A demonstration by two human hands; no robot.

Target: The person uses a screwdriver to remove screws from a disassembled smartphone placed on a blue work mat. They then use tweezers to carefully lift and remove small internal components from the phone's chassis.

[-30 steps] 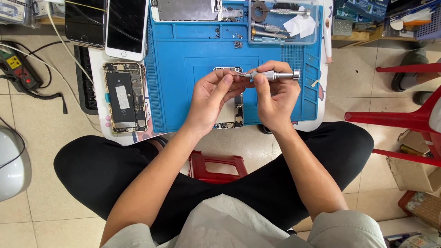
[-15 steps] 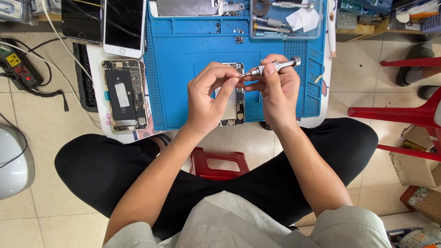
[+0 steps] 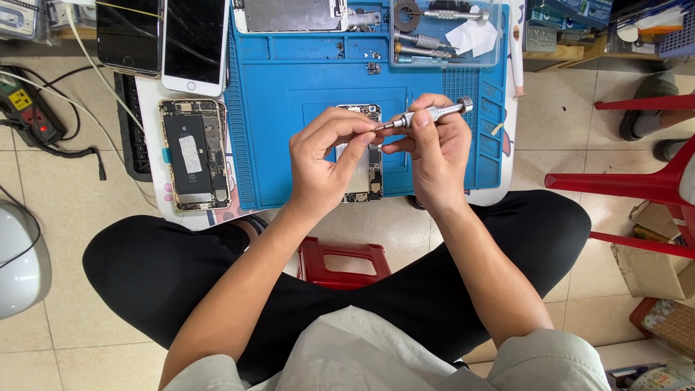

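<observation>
My right hand (image 3: 434,156) grips a silver precision screwdriver (image 3: 428,114), its tip pointing left toward my left hand (image 3: 329,161). My left fingers pinch at that tip; whether they hold something tiny I cannot tell. Both hands hover over an opened phone chassis (image 3: 365,174) lying on the blue repair mat (image 3: 289,108); most of the chassis is covered by my hands.
A second opened phone (image 3: 194,153) with its battery showing lies left of the mat. Two phones, face up, (image 3: 195,45) sit at the back left. A clear tray (image 3: 445,32) with tools stands at the back. A power strip (image 3: 29,108) lies far left, red stools right and below.
The screwdriver has tilted, its rear end rising toward the right. My left fingers have closed in on its tip. The view has shifted slightly.
</observation>
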